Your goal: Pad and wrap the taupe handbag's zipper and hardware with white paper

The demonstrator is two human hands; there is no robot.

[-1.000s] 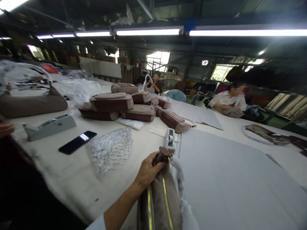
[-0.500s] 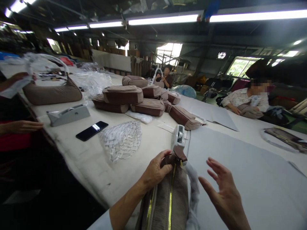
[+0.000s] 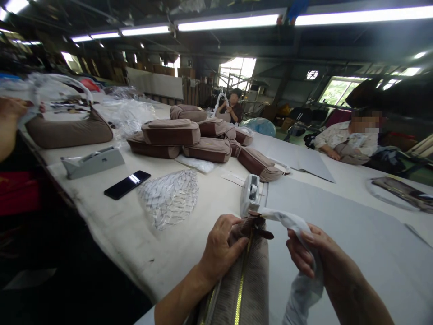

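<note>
A taupe handbag point(image 3: 257, 275) with yellow zippers lies in front of me, running away from my body. My left hand point(image 3: 221, 246) grips its far end, thumb on top beside the zipper. In my right hand point(image 3: 313, 250) is the bag's strap point(image 3: 287, 219), wrapped in white covering and pulled out to the right. A dark brown leather tab point(image 3: 265, 234) sticks out at the bag's far end. Just beyond it stands a pale grey tape dispenser point(image 3: 251, 195). The near end of the bag runs out of view.
Several taupe and brown bags point(image 3: 208, 150) are piled farther back. On the left are a phone point(image 3: 127, 184), a patterned plastic sheet point(image 3: 171, 198) and another tape dispenser point(image 3: 94, 162). A co-worker's hand point(image 3: 10, 122) holds a bag point(image 3: 69, 131). Grey board point(image 3: 352, 234) covers the right side.
My right hand has closed on the wrapped strap and drawn it away from the bag to the right. The left hand stays on the bag. At far left, the co-worker's hands have shifted.
</note>
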